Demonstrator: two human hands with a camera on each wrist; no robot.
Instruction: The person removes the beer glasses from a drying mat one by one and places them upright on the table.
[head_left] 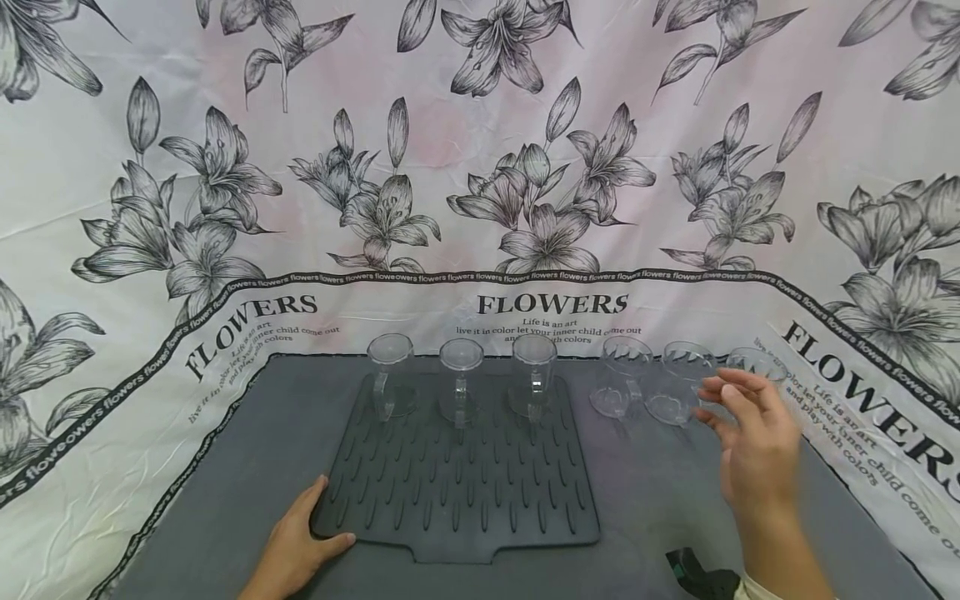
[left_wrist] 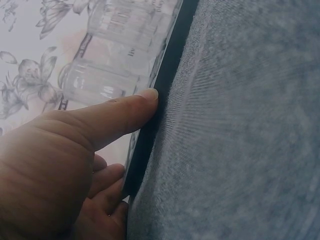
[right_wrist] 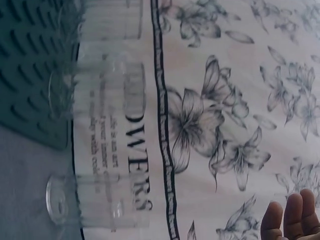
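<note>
My left hand (head_left: 296,533) holds the near left corner of a dark ridged drying mat (head_left: 457,475), thumb along its front edge and fingers at its left side. In the left wrist view the thumb (left_wrist: 125,112) presses against the mat's edge (left_wrist: 150,135). My right hand (head_left: 757,442) is raised with loosely bent fingers and no mug in them, close beside a clear glass mug (head_left: 671,404). It partly hides another glass mug (head_left: 750,360) behind it. A further glass mug (head_left: 615,396) stands to the left of these.
Along the mat's far side, a left mug (head_left: 390,383), a middle mug (head_left: 459,383) and a right mug (head_left: 532,383) stand upside down, handles towards me. Behind the grey table (head_left: 225,492) hangs a flower-printed cloth (head_left: 420,208). A black strap (head_left: 701,575) lies by the right wrist.
</note>
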